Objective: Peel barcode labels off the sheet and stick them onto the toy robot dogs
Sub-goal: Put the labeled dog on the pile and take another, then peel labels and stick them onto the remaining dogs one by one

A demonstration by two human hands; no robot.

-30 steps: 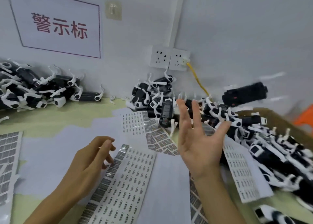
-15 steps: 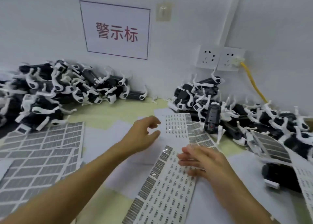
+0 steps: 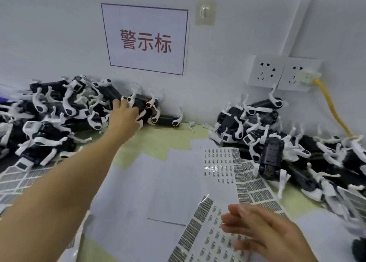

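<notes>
White wall behind the bench carries a framed sign with red characters, and everything else sorts itself around that sign. Straight below it, against the wall, lies a pile of black-and-white toy robot dogs; a second heap of dogs sits below and to the right of the sign, under the double wall socket with its yellow cable.

The person's left hand is stretched out to the right edge of the pile under the sign, fingers spread over one black dog body and touching it; whether they have closed round it I cannot tell, so I would call it a reach, not yet a hold. The right hand hovers low, well below and right of the sign, fingers relaxed and straight over the barcode label sheet, holding nothing.

My worry is the tangle. Those white legs interlock, so pulling one dog could drag neighbours onto the loose white papers and label sheets below. The other risk is mixing: nothing visible separates labelled dogs from unlabelled ones, so one could be missed or labelled twice.
</notes>
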